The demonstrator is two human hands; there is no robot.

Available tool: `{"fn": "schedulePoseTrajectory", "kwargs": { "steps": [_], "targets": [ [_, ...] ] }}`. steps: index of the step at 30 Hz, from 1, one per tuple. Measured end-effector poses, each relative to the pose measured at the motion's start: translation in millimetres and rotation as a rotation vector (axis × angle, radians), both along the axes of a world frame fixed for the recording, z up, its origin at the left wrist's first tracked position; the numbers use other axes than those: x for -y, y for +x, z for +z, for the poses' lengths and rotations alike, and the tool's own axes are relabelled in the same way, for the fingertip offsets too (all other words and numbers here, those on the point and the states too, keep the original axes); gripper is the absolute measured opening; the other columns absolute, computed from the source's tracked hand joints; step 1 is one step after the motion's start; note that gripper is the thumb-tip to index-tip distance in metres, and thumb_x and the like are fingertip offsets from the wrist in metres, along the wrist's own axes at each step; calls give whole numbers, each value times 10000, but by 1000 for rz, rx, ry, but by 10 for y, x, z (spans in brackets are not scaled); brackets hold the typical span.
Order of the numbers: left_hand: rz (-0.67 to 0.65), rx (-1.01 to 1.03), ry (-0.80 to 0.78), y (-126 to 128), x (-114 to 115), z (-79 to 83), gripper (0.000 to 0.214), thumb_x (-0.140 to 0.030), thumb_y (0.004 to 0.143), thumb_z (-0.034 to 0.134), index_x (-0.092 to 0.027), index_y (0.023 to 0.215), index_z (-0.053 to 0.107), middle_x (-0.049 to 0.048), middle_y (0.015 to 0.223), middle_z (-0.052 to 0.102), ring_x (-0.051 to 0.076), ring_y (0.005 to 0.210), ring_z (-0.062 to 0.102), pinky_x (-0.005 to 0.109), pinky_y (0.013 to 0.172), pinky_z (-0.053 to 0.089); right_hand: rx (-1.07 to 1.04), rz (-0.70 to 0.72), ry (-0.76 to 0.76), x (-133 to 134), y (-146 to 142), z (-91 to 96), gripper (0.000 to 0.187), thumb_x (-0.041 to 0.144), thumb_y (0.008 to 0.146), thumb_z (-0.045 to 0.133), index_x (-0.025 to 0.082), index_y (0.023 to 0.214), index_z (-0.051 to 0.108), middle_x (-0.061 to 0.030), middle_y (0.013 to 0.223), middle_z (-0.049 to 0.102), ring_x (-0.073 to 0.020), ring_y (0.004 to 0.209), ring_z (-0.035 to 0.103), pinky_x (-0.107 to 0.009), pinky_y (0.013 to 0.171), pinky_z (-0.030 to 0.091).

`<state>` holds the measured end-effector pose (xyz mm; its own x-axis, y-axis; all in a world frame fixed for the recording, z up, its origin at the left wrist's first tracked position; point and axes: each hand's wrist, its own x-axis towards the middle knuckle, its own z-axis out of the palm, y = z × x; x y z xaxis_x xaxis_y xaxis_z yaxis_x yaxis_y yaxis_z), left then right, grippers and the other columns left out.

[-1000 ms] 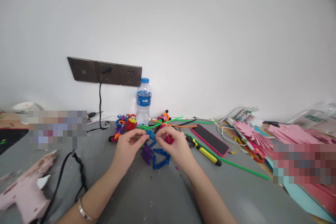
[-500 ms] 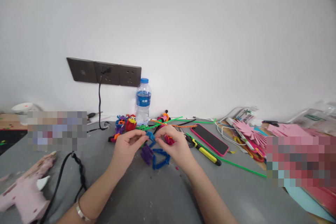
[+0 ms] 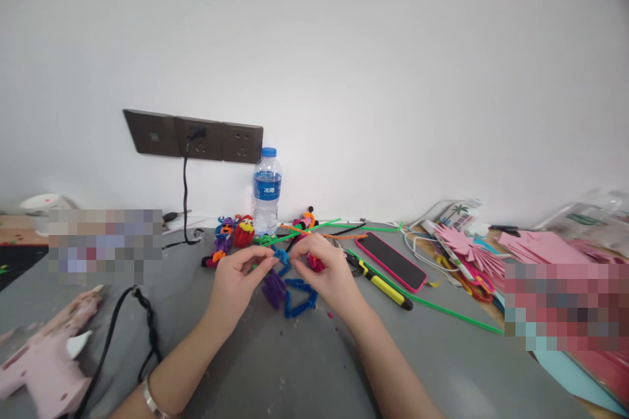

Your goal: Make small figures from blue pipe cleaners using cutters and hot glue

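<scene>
Both hands meet over the grey table (image 3: pixel 295 366). My left hand (image 3: pixel 238 281) and my right hand (image 3: pixel 327 272) each pinch the top of a blue pipe-cleaner figure (image 3: pixel 295 291), whose lower loops lie on the table beside a purple bundle (image 3: pixel 273 288). A red and pink fuzzy piece (image 3: pixel 316 262) sits tucked under my right hand's fingers. Fingers of both hands are curled and pressed together on the blue wire.
A water bottle (image 3: pixel 266 191) stands by the wall behind small pipe-cleaner figures (image 3: pixel 234 233). A pink-cased phone (image 3: pixel 392 260), yellow-handled cutter (image 3: pixel 381 282) and green stems (image 3: pixel 442 311) lie right. A pink glue gun (image 3: pixel 46 353) with black cord lies left; pink paper (image 3: pixel 540 249) far right.
Both hands stay on the blue figure; the fingers have shifted slightly as they work the top of the wire. Nothing else has moved.
</scene>
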<state>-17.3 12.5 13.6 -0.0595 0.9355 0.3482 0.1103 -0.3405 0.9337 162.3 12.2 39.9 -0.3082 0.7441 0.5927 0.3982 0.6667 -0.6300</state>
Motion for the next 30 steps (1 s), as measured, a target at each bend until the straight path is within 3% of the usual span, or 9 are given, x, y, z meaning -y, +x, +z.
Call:
{"fn": "schedulePoseTrajectory", "kwargs": {
  "steps": [4,11,15,18,22,26,30],
  "targets": [
    [30,-23,1,-6,-8,-24,151,-318,709,722,-168,695,730,24,670,720,150,578,624,226,575,512,-47,-22,-42,-13,-20,-31,124,126,835,598,207,743,619,-33,766,665,-186,768,583,-316,759,460],
    [18,-54,48,-12,6,-22,131,-313,762,698,-186,740,721,16,729,727,159,662,653,228,647,520,-195,38,-302,-82,24,-90,68,253,804,669,189,788,656,-32,767,673,-162,687,583,-274,645,466],
    [48,-51,34,-22,-6,-25,156,-333,760,698,-178,752,718,21,725,721,153,627,637,231,624,515,-244,4,-232,-126,97,-97,144,323,796,706,195,855,681,-56,872,662,-171,749,570,-292,685,458],
    [71,-14,-3,-21,-12,-20,173,-347,731,711,-175,745,709,20,708,714,152,611,631,231,599,513,-326,-82,-254,-141,114,-105,211,401,815,681,196,836,637,-38,774,630,-154,644,523,-279,606,433],
    [76,103,-52,-8,-29,-10,199,-353,681,745,-171,739,688,14,695,696,152,628,642,229,603,521,-526,-209,-275,-141,97,-115,372,477,808,672,222,682,432,65,563,408,-105,497,363,-242,500,344],
    [87,214,-104,-11,-75,-43,258,-383,667,773,-165,763,673,-1,663,653,121,579,595,205,549,488,-743,-321,-133,-126,124,-73,523,489,893,571,233,585,234,89,534,198,-88,468,207,-247,461,247],
    [101,289,-157,-23,-106,-89,300,-436,702,754,-163,796,673,-28,613,599,92,525,524,186,500,438,-948,-364,24,-117,198,17,520,517,969,415,238,603,174,107,519,91,-90,432,103,-248,418,194]
  ]
}}
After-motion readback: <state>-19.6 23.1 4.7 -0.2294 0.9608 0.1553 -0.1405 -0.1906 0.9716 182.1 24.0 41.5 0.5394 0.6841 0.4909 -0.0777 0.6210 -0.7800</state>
